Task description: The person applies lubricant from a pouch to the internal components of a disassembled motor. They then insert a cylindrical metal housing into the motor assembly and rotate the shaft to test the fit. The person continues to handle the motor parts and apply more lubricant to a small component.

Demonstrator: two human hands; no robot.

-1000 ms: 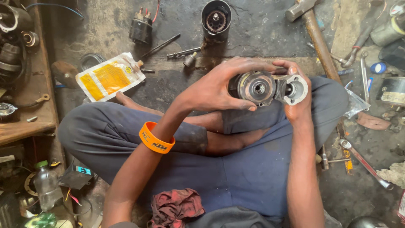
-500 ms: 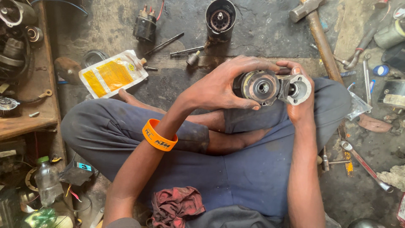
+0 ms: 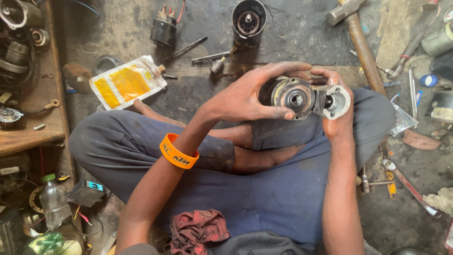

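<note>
The fingers (image 3: 278,113) of the left hand (image 3: 245,97) wrap the round starter motor housing (image 3: 295,97), held above the crossed legs; the right hand (image 3: 336,123) grips its pale end piece. On the floor beyond lie a yellow pouch (image 3: 127,81), a hammer (image 3: 356,30) and a cylindrical motor casing (image 3: 248,21).

Left hand (image 3: 245,101) fingers curled in grip; right hand (image 3: 336,120) clasped opposite, wrists level.
</note>
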